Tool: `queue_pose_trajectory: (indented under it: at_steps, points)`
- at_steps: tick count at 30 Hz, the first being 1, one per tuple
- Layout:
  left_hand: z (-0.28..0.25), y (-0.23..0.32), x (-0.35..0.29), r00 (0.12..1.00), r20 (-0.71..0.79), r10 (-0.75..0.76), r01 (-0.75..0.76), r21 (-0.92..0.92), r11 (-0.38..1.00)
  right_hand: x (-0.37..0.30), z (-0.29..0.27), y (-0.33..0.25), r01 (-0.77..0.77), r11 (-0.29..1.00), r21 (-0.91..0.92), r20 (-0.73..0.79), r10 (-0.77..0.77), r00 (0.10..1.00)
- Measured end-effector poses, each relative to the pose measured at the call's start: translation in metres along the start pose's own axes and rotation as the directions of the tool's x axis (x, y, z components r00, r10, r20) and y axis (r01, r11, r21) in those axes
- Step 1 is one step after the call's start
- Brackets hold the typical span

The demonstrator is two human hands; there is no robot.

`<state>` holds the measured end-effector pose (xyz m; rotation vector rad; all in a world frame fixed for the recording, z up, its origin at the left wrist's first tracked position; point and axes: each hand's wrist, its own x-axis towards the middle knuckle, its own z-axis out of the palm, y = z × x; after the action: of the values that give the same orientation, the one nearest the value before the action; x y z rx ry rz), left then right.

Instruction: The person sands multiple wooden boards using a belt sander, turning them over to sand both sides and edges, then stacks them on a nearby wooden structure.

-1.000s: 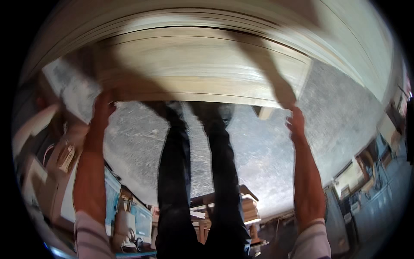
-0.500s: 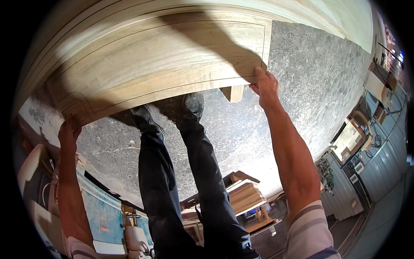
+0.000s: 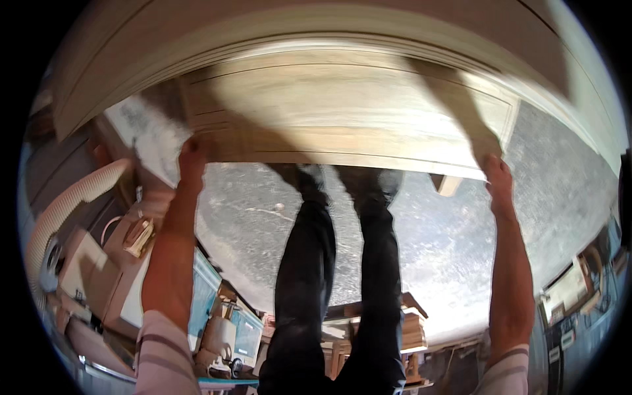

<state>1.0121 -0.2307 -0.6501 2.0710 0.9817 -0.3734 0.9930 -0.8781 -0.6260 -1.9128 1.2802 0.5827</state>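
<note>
A long, pale wooden panel (image 3: pixel 342 118) with a thin groove running near its border spans the space in front of me. My left hand (image 3: pixel 193 158) closes on its near left corner, blurred and in shadow. At the near right corner, my right hand (image 3: pixel 499 178) has its fingers wrapped over the edge. The panel's far edge lies against a larger wooden piece (image 3: pixel 316 23) with a moulded rim, and I cannot tell whether they are joined. Under the right part of the panel, a short wooden block (image 3: pixel 449 185) sticks out.
My legs and dark shoes stand on the mottled grey floor (image 3: pixel 434 257) just below the panel. Stacked boards (image 3: pixel 413 331) lie behind me. Machinery with a ribbed hose (image 3: pixel 79 197) is at the left, with benches and equipment (image 3: pixel 567 296) at the right.
My view has turned, so the panel and both hands appear farther right, and the panel looks more level. Both hands keep their hold on its corners.
</note>
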Motion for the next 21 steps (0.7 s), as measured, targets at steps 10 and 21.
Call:
queue_pose_trajectory:
  at_steps: [10,21]
  points:
    - [0.007,0.040,-0.019,0.994,-0.065,-0.083,0.079,-0.060,0.995,0.009,-0.011,0.009,-0.014,0.995,0.100,0.164,-0.003,0.987]
    - [0.018,0.028,-0.018,0.997,-0.080,-0.003,0.004,0.018,1.000,0.005,-0.002,0.007,0.002,0.998,-0.067,0.073,0.003,0.997]
